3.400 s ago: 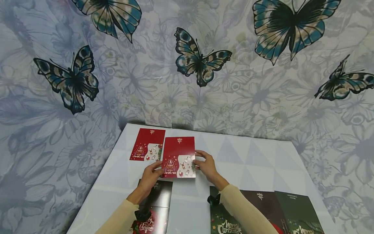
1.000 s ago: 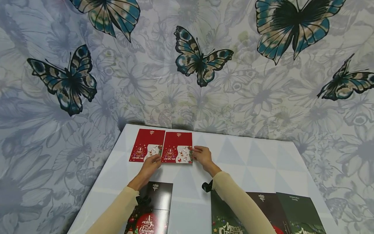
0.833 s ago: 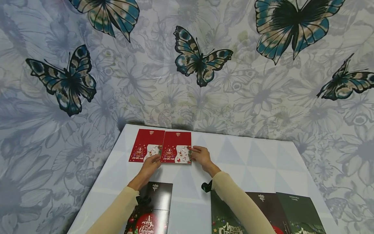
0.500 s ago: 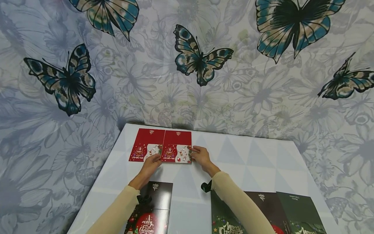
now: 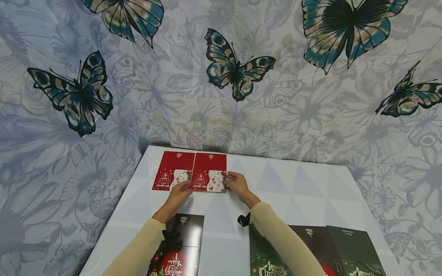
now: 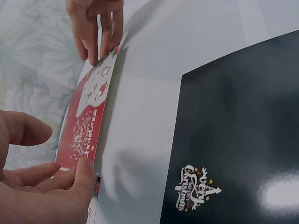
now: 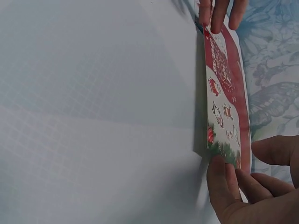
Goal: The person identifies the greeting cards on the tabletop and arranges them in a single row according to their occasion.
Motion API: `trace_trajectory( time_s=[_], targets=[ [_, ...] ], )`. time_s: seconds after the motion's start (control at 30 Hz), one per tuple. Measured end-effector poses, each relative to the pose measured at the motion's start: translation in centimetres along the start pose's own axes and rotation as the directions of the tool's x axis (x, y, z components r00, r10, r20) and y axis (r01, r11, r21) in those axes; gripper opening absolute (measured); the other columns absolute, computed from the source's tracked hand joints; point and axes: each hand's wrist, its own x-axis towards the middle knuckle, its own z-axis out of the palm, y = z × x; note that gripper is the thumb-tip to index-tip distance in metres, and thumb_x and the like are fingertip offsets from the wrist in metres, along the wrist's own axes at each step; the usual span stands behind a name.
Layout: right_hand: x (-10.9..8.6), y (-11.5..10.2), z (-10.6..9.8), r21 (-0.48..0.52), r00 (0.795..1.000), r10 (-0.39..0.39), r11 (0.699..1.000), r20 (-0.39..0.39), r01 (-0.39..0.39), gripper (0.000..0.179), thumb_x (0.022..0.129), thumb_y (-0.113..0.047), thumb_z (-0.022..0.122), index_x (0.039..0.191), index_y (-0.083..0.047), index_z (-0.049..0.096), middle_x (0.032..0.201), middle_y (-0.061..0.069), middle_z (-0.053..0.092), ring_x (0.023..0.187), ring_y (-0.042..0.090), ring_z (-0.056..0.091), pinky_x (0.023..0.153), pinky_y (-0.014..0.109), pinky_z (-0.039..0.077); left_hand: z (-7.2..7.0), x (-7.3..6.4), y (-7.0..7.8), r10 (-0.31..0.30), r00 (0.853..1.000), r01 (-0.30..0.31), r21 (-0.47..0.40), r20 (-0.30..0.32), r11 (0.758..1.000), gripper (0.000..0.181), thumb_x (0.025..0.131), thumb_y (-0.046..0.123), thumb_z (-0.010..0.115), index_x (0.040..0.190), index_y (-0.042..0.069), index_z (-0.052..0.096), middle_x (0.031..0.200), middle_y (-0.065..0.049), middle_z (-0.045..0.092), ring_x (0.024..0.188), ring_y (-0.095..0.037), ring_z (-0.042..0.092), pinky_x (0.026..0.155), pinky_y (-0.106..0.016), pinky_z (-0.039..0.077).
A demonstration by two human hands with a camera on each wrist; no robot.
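Observation:
Two red Christmas cards lie side by side near the far edge of the white table, the left card point(image 5: 175, 163) and the right card point(image 5: 209, 163). Both show white lettering and a white patch with small figures. My left hand point(image 5: 178, 194) is at the lower left edge of the right card and covers the left card's lower right corner. At the opposite edge, my right hand point(image 5: 239, 184) touches the right card's side with its fingertips. Both wrist views show fingers point(image 6: 84, 172) at the card's ends, with a gap between the digits. A thin shadow runs along the card's near edge.
A glossy dark card point(image 5: 186, 230) lies below my left forearm. To the right, a green card point(image 5: 257, 249), a brown card point(image 5: 309, 241) and another green card point(image 5: 355, 249) lie in a row, partly covered by my right sleeve. A butterfly-patterned wall covering point(image 5: 293, 126) stands behind the table.
Since the earliest frame, both hands have carried the right red card away from me and set it against the left one. During the last second, hands and card have hardly moved.

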Motion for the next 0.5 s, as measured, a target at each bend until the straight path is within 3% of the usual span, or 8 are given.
trace_trajectory(
  time_s=[0.5],
  targets=[
    [-0.14, 0.19, -0.06, -0.016, 1.0, 0.002, 1.0, 0.015, -0.001, 0.05, 0.097, -0.001, 0.057, 0.145, 0.007, 0.045, 0.146, 0.023, 0.052, 0.129, 0.035, 0.057, 0.091, 0.041, 0.057, -0.17, -0.22, -0.13, 0.0, 1.0, 0.0, 0.039, -0.005, 0.999, 0.055, 0.099, 0.006, 0.05, 0.149, -0.01, 0.035, 0.152, -0.03, 0.041, 0.141, -0.045, 0.04, 0.11, -0.054, 0.041]
  ],
)
